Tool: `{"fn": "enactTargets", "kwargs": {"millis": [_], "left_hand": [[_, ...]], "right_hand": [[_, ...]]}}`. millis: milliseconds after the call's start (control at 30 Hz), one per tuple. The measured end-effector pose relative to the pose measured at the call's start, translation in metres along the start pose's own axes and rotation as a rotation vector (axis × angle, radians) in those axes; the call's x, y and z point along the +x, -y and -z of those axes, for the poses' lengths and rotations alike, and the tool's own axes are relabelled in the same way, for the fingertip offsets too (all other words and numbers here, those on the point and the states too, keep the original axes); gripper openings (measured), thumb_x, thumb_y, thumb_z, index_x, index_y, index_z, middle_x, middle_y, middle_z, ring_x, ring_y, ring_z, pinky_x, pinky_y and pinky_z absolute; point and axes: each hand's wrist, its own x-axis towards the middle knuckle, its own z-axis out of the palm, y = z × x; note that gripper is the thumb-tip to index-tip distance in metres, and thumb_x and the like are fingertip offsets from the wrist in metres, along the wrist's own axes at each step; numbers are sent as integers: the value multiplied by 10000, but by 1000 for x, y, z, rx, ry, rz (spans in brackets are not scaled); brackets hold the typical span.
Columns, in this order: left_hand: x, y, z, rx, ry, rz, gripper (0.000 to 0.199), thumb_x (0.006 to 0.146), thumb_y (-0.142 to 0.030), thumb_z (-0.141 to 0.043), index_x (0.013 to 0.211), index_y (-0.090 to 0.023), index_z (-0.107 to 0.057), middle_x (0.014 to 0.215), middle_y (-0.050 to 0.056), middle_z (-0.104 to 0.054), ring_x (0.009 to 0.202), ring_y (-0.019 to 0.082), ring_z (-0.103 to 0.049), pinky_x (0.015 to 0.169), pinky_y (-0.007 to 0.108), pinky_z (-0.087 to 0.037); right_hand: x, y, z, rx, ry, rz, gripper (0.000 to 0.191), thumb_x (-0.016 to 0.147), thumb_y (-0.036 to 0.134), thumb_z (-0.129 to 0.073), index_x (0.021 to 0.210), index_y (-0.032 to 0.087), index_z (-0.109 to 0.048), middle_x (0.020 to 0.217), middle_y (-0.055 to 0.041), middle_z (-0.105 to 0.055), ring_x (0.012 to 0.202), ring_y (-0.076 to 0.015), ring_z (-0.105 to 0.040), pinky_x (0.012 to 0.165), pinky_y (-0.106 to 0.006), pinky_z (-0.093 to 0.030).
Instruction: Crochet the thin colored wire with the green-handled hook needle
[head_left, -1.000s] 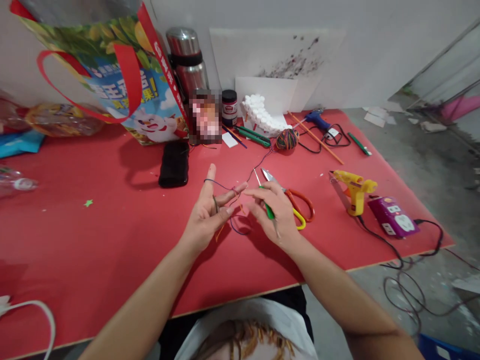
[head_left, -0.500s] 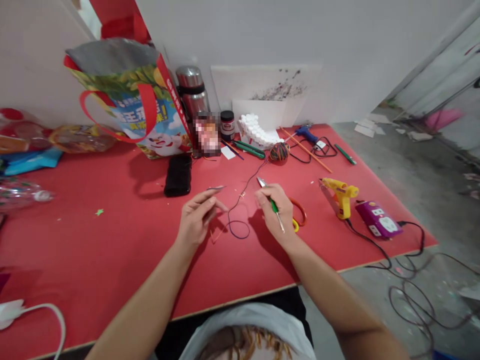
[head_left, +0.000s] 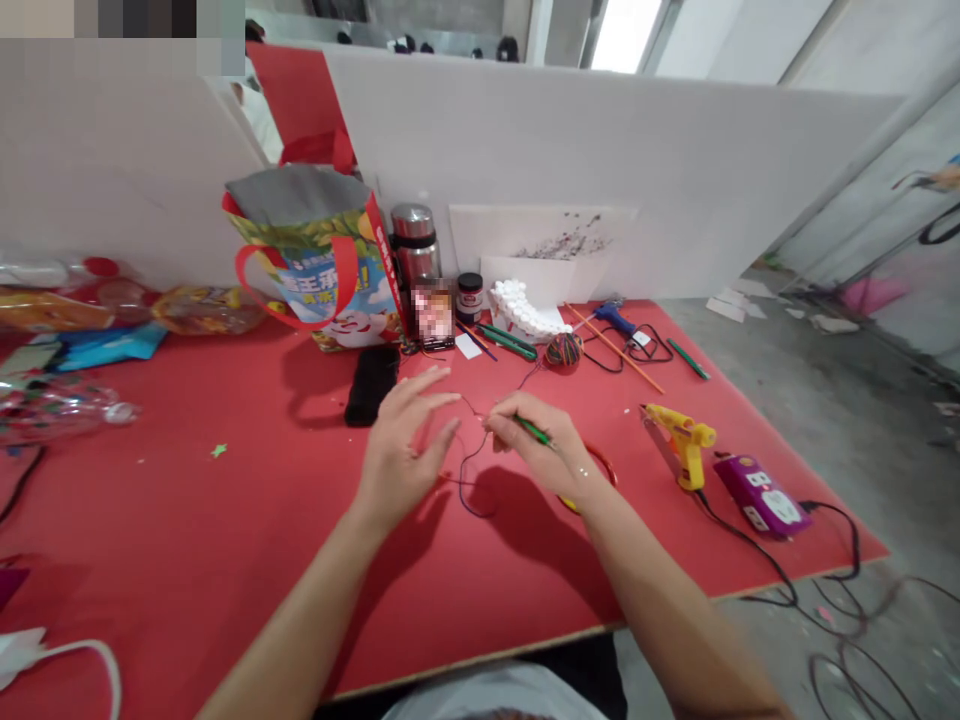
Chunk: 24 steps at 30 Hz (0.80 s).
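My left hand (head_left: 405, 450) is raised over the red table with its fingers spread and nothing seen between them. My right hand (head_left: 536, 440) is closed around a slim green-handled tool (head_left: 534, 429) with a thin metal end; its exact kind is unclear. The right fingertips pinch at a dark thread (head_left: 463, 470), which curls on the table between my hands. The thread leads back towards a multicoloured yarn ball (head_left: 563, 349). Under my right wrist lie scissors (head_left: 604, 462) with orange and yellow handles, their blades hidden by the hand.
A yellow glue gun (head_left: 684, 440) and a purple power socket box (head_left: 761, 495) with cords stand at the right. A black case (head_left: 372, 386), a printed shopping bag (head_left: 322, 265), a steel flask (head_left: 415, 243) and a dark jar (head_left: 469, 297) sit behind my hands.
My left hand has opened from a pinch and spread its fingers. My right hand has shifted left towards the thread, with the green-handled tool still in it. The view has tilted up.
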Motion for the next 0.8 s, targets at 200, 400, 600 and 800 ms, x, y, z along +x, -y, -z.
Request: {"fn": "enactTargets", "kwargs": {"millis": [200,400,600,800], "left_hand": [[-7,31,1,-200,-468,307,143,931,-314,-692,1040,-258,-765,1143,69,-650,1089,243,-602,1020,430,-478],[-17,27,-3,-281,-309,328,111,933,-300,-701,1017,-254,-757,1085,57,-702,1057,222,-634,991,389,-501],[-40,15,-46,-631,99,371,126,952,-313,-681,1039,-224,-664,1179,90,-679,952,199,-694,842,353,-578],[-41,28,-48,-914,16,594,216,867,-263,-774,991,-197,-610,865,-11,-672,446,40,-504,489,228,-494]], "right_hand": [[0,-23,-21,21,-123,-53,216,1027,371,-581,916,209,-672,779,-9,-651,727,-146,-620,723,-287,-490],[-6,-31,-24,55,-98,-131,239,1014,391,-592,890,204,-673,730,2,-639,673,-139,-598,669,-275,-474],[-12,-29,-31,-36,-31,-46,241,1023,392,-570,903,225,-694,867,-39,-682,837,-180,-641,688,-285,-486],[-12,-39,-30,43,-42,-189,235,998,420,-599,901,224,-684,722,3,-633,688,-156,-604,622,-275,-459]]}}
